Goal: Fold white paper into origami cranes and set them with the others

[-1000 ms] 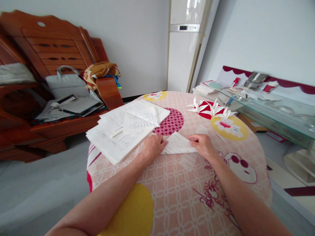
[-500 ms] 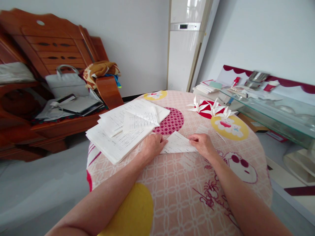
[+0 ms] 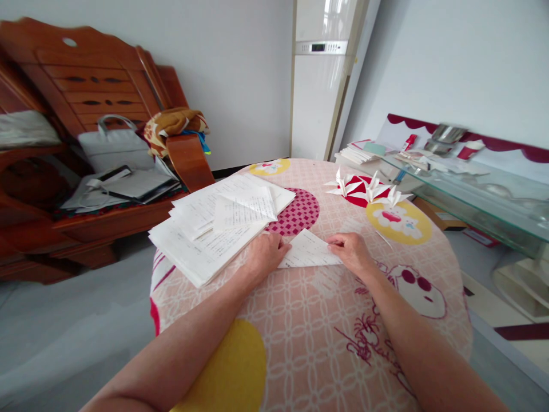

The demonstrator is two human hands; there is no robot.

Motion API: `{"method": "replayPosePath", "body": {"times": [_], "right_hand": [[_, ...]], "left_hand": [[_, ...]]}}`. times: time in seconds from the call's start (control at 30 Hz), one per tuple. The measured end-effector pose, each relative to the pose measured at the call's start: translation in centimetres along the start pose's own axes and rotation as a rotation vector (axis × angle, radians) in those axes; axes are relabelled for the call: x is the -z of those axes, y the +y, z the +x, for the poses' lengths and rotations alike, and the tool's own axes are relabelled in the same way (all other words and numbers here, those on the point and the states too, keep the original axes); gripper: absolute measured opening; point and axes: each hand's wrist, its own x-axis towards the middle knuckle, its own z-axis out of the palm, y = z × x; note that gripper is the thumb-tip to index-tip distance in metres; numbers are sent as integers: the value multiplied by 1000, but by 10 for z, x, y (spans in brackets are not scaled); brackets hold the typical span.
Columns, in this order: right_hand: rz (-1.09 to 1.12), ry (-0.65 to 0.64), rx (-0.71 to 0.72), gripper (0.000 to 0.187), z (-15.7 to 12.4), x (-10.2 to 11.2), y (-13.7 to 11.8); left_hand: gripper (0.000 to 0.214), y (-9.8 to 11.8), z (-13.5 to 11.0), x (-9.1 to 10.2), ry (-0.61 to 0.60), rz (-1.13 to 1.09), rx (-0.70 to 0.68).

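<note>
A sheet of printed paper folded into a triangle (image 3: pixel 309 250) lies on the round table's patterned pink cloth (image 3: pixel 317 332). My left hand (image 3: pixel 265 255) rests with curled fingers pressing on the triangle's left corner. My right hand (image 3: pixel 351 253) pinches its right corner with fingertips together. Both forearms reach in from the bottom of the view. A stack of printed sheets (image 3: pixel 214 223) lies just left of my left hand.
Three white folded paper cranes (image 3: pixel 369 190) stand at the table's far right. A wooden bench (image 3: pixel 86 149) with a white bag and papers is at left. A glass shelf (image 3: pixel 472 183) with cups and papers is at right, a tall white appliance (image 3: pixel 319 80) behind.
</note>
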Motion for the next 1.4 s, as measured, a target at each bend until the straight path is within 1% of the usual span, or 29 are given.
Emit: {"method": "replayPosePath", "body": {"times": [0.3, 0.37, 0.43, 0.5, 0.57, 0.6, 0.7, 0.77, 0.87, 0.97, 1.13, 1.27, 1.4], "right_hand": [[-42, -13, 33, 20, 0, -1, 0], [-56, -12, 38, 20, 0, -1, 0], [-66, -10, 42, 20, 0, -1, 0], [-66, -8, 46, 20, 0, -2, 1], [-61, -7, 50, 20, 0, -2, 2], [-61, -8, 53, 20, 1, -3, 2], [-78, -10, 51, 18, 1, -3, 2], [-89, -11, 47, 17, 1, -3, 2], [-94, -11, 47, 17, 0, -3, 1], [-85, -18, 54, 17, 0, -2, 1], [-63, -30, 67, 16, 1, 0, 3], [-14, -23, 9, 18, 1, 4, 6], [3, -47, -40, 22, 1, 11, 7]], "left_hand": [[28, 1, 1, 1, 7, 7, -20], [25, 0, 1, 2, 4, -9, -14], [18, 0, 3, 2, 15, -46, -44], [9, -1, 6, 1, 61, -115, -142], [23, 0, 10, -1, 101, -209, -293], [31, 0, 12, -4, 101, -256, -371], [45, 1, 18, -12, 20, -341, -576], [47, -1, 20, -19, -18, -342, -650], [48, -5, 18, -26, -13, -325, -672], [47, -8, 12, -27, -3, -303, -677], [38, -4, 4, -21, -21, -229, -700], [37, -3, 3, -18, -44, -195, -734], [40, -3, 1, -14, -78, -139, -762]]}}
